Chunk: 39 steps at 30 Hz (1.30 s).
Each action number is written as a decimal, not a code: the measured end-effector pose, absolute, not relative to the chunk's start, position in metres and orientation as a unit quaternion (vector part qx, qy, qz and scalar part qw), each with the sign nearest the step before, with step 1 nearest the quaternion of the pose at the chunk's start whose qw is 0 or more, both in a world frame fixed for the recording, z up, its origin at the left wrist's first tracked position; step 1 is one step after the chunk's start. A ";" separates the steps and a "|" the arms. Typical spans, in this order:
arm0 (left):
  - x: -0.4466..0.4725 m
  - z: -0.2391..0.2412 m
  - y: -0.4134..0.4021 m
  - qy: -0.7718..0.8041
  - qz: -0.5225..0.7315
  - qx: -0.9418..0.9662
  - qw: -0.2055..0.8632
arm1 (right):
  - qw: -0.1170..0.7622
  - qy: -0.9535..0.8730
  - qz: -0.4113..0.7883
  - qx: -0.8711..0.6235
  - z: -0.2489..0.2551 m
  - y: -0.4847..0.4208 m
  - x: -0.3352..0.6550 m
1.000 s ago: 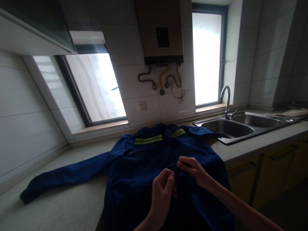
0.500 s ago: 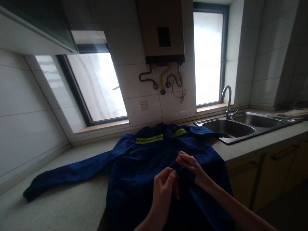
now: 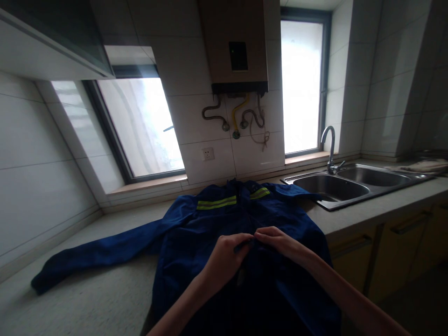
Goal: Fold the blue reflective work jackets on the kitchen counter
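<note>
A dark blue work jacket (image 3: pixel 196 242) with yellow-green reflective stripes lies spread face up on the grey countertop (image 3: pixel 87 303), one sleeve stretched out to the left. My left hand (image 3: pixel 224 256) and my right hand (image 3: pixel 280 242) meet at the middle of the jacket's front, fingertips almost touching. Both hands are closed, pinching the jacket's front edges where they join. What lies between the fingertips is too dark to make out.
A steel double sink (image 3: pixel 353 184) with a curved tap (image 3: pixel 329 149) sits at the right. A water heater (image 3: pixel 236 46) with pipes hangs on the tiled wall between two windows. A wall socket (image 3: pixel 207 153) is below it. Yellow cabinet fronts (image 3: pixel 402 242) run under the counter.
My left hand has moved up and forward along the jacket front to meet my right hand, and my left forearm now reaches further over the jacket.
</note>
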<state>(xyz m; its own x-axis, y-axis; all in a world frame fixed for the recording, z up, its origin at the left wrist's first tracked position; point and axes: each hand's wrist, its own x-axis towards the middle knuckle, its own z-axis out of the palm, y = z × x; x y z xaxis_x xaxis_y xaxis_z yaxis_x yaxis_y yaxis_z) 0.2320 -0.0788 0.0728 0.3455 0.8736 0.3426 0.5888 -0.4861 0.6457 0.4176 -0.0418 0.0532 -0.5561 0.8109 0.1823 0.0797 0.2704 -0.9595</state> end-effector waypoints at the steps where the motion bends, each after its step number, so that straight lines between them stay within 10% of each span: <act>1: 0.230 0.071 -0.076 0.468 0.337 0.782 0.236 | 0.363 -0.744 0.454 -0.329 0.055 -0.046 0.418; 7: 0.225 0.068 -0.068 0.475 0.337 0.739 0.340 | 0.378 -0.821 0.144 -0.403 0.064 -0.081 0.414; 22: 0.212 0.080 -0.062 0.456 0.301 0.748 0.378 | 0.396 -0.810 0.269 -0.339 0.047 -0.052 0.409; 33: 0.214 0.062 -0.056 0.446 0.338 0.517 0.647 | 0.394 -0.804 0.304 -0.325 0.044 -0.050 0.412; 39: 0.215 0.058 -0.051 0.493 0.342 0.592 0.538 | 0.391 -0.805 0.298 -0.333 0.042 -0.051 0.407</act>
